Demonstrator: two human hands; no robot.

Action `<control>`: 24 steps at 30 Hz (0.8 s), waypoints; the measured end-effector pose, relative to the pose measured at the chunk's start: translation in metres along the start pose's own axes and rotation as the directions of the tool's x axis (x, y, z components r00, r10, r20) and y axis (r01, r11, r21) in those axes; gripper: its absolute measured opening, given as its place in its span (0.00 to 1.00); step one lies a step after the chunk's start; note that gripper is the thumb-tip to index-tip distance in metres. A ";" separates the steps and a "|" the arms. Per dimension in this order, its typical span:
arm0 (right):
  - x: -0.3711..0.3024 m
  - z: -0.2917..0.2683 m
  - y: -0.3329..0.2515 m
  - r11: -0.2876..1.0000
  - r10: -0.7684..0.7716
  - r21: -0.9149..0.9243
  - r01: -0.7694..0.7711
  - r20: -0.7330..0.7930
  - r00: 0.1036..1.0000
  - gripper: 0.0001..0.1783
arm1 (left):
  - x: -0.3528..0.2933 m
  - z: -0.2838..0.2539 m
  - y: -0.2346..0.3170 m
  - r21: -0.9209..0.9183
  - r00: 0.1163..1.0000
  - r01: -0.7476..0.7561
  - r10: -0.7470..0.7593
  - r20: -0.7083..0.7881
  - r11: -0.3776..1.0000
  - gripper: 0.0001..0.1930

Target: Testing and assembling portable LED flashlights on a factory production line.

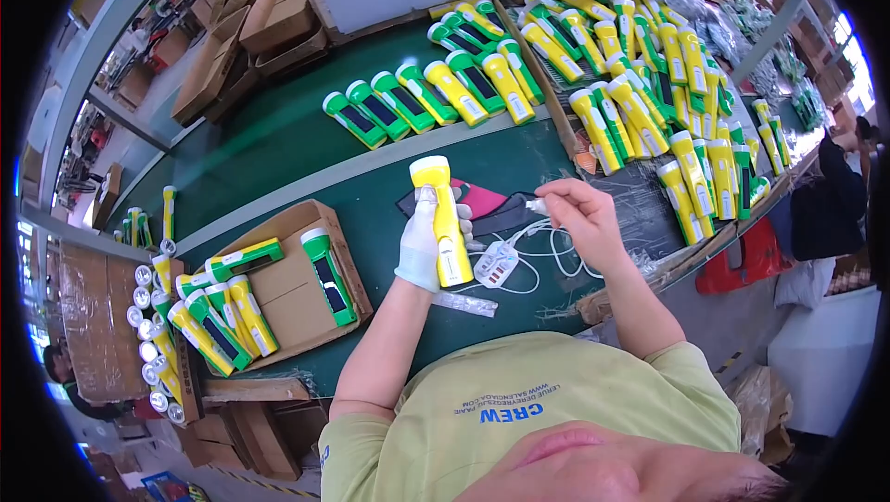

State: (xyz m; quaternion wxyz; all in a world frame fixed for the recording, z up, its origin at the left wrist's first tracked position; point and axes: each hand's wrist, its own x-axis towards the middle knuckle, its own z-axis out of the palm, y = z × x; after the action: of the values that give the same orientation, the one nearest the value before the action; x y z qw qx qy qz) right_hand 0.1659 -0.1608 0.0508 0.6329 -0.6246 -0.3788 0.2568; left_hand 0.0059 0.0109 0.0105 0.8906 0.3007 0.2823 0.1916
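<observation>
My left hand (420,241), in a whitish glove, is closed around a yellow and green flashlight (451,241) with a white head. The flashlight stands nearly upright in the picture, its head at the far end. To its right, my bare right hand (584,216) pinches a small white cable plug (537,206), apart from the flashlight. A white multi-port charging hub (497,264) with looped white cables lies on the green table between my hands. Behind the flashlight is a pink and dark cloth (477,198), partly hidden. A clear plastic strip (465,304) lies close by my left wrist.
An open cardboard box (287,298) with several flashlights is at the left. Beyond the table, a green conveyor belt (269,150) carries a row of flashlights (408,99). Many more flashlights (640,113) are heaped at the right, and cardboard boxes (283,11) are stacked at the back.
</observation>
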 end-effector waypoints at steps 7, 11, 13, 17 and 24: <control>-0.008 0.058 -0.001 0.642 -0.463 -0.486 0.593 0.371 0.805 0.09 | -0.002 -0.006 -0.011 0.068 0.999 -0.044 0.044 -0.010 0.997 0.25; 0.012 0.065 0.007 0.340 -0.535 -0.598 0.726 0.512 0.672 0.10 | 0.005 -0.003 -0.019 0.357 0.973 -0.190 0.224 -0.057 0.914 0.21; 0.015 0.064 0.009 0.358 -0.467 -0.583 0.729 0.564 0.681 0.09 | 0.005 0.001 -0.016 0.504 0.927 -0.335 0.374 0.025 0.796 0.19; 0.012 0.054 0.008 0.861 -0.345 -0.154 0.485 0.523 0.779 0.07 | -0.013 0.015 -0.005 0.466 0.865 -0.501 0.437 0.246 0.730 0.17; -0.046 0.059 0.033 0.679 -0.311 -0.345 0.648 0.664 0.680 0.09 | -0.008 0.032 0.016 0.212 0.914 -0.392 0.353 0.200 0.895 0.19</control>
State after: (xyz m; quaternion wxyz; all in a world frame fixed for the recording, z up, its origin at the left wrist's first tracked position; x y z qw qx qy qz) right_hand 0.0971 -0.1591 0.0070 0.3300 -0.5479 -0.7593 0.1196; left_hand 0.0172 0.0053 0.0451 0.8119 0.4721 0.1702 0.2982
